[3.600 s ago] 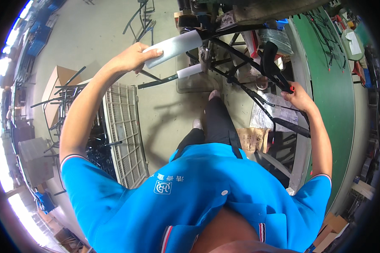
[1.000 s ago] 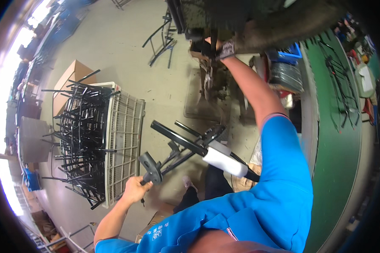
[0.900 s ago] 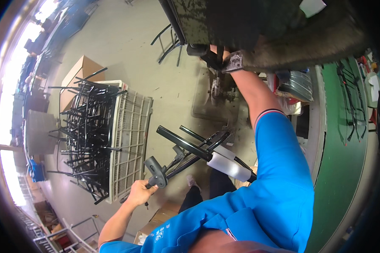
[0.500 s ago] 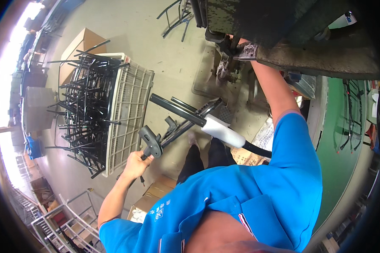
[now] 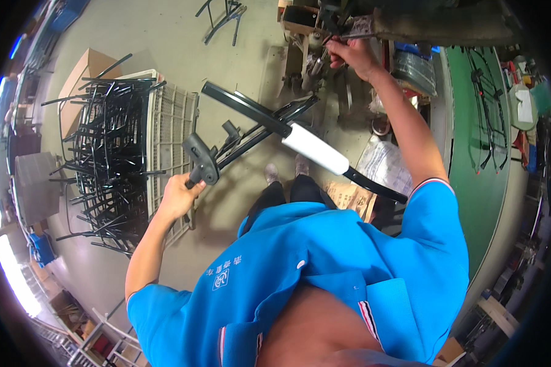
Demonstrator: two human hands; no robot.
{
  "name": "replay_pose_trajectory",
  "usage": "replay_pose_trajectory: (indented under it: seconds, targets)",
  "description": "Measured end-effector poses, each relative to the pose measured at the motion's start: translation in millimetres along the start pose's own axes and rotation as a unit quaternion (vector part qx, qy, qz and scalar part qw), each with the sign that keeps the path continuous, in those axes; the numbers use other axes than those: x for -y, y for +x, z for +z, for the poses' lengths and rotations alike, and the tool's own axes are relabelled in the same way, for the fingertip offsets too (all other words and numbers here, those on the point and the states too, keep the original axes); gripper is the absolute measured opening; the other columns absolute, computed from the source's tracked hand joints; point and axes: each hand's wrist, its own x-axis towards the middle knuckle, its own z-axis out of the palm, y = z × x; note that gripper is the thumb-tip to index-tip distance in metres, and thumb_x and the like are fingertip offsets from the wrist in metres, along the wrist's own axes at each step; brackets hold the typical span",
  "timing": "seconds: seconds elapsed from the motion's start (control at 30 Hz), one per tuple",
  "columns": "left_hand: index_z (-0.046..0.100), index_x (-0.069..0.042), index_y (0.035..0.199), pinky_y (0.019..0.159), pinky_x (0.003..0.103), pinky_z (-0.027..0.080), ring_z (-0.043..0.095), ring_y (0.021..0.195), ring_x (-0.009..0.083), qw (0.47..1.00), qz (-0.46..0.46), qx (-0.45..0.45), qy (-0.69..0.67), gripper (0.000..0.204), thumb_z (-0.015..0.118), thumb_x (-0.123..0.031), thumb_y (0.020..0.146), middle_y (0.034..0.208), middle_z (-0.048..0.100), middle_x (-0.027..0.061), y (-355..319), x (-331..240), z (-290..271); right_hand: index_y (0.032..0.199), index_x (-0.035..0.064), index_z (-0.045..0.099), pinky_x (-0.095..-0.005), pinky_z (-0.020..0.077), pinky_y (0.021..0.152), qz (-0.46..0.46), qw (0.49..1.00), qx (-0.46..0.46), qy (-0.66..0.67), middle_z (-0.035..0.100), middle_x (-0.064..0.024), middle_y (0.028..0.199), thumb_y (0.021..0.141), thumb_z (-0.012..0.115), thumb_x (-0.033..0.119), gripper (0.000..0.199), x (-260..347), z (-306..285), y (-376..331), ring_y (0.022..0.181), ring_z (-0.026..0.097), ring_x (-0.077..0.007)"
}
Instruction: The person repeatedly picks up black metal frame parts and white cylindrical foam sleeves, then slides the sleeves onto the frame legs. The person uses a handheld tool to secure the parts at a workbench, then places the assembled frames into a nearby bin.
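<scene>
Black tubular frame [image 5: 251,114] hangs aslant above the concrete floor [image 5: 220,226], out in front of my legs, its bars crossing near the middle. One bar carries a smooth white sleeve [image 5: 316,148] along part of its length; beyond it, the curved black end runs down toward my right sleeve, though whether the two touch I cannot tell. At the frame's other end sits a dark grey plastic joint [image 5: 200,158], and just below it my left hand [image 5: 180,194] is wrapped around the short end piece, thumb uppermost.

My right hand [image 5: 354,56], well apart from the frame, reaches far forward to the metal parts beneath a dark, worn machine [image 5: 447,24]. Its fingers are bent and drawn narrow; whether they hold anything, I cannot tell.

Left of the frame, a pale wire-mesh crate [image 5: 171,140] stands beside a tangled heap of black tubular frames [image 5: 113,159], with a cardboard box [image 5: 86,85] behind. Farther forward, more black tubing [image 5: 223,27] lies on the floor.

To my right, a brown paper sack [image 5: 350,197] and a pale plastic bag [image 5: 382,165] lie near the long green tabletop [image 5: 477,214], where thin black tubes [image 5: 488,110] with red-tipped ends rest. I wear a bright blue shirt [image 5: 349,263].
</scene>
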Motion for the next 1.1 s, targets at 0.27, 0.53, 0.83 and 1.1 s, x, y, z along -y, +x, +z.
replay_pose_trajectory:
  seconds: [0.27,0.53,0.83,1.1]
  targets:
    - [0.059,0.001,0.074,0.053,0.032,0.039,0.044,0.051,0.0126,0.999,0.043,0.010,0.032,0.029,0.064,-0.026,0.081,0.052,0.048,0.0071,30.0,-15.0,-28.0,0.135,0.0016,0.026,-0.0338,0.0471,0.082,-0.003,0.989,-0.059,-0.138,0.051,-0.0106,0.113,0.072,0.076,0.034,0.086,3.3,63.3,-131.8,0.096,0.054,-0.0205]
    - [0.055,-0.005,0.067,0.044,0.026,0.034,0.043,0.045,0.0072,0.997,0.042,0.064,-0.028,0.028,0.061,-0.025,0.086,0.052,0.050,-0.0010,95.0,-103.5,-45.4,0.099,0.0042,0.056,-0.0421,0.0509,0.069,0.019,0.885,0.003,-0.465,0.063,-0.0201,0.081,0.067,0.066,0.013,0.035,61.2,39.6,-123.2,0.079,0.063,-0.0364]
    - [0.056,-0.005,0.069,0.044,0.025,0.034,0.044,0.046,0.0076,0.997,0.015,0.058,-0.055,0.027,0.060,-0.024,0.088,0.053,0.049,-0.0012,113.1,-136.7,-32.8,0.109,0.0088,0.057,-0.0421,0.0521,0.070,-0.041,0.883,-0.006,-0.468,0.065,-0.0176,0.081,0.068,0.066,0.009,0.043,52.3,-3.8,-95.6,0.078,0.063,-0.0345]
    - [0.058,-0.005,0.069,0.047,0.023,0.034,0.045,0.049,0.0063,0.997,-0.014,0.052,-0.047,0.027,0.059,-0.024,0.088,0.056,0.051,-0.0021,96.9,-158.2,-31.0,0.108,0.0081,0.057,-0.0412,0.0519,0.070,-0.061,0.884,0.023,-0.463,0.065,-0.0174,0.082,0.067,0.064,0.007,0.042,57.5,-24.1,-81.2,0.078,0.064,-0.0334]
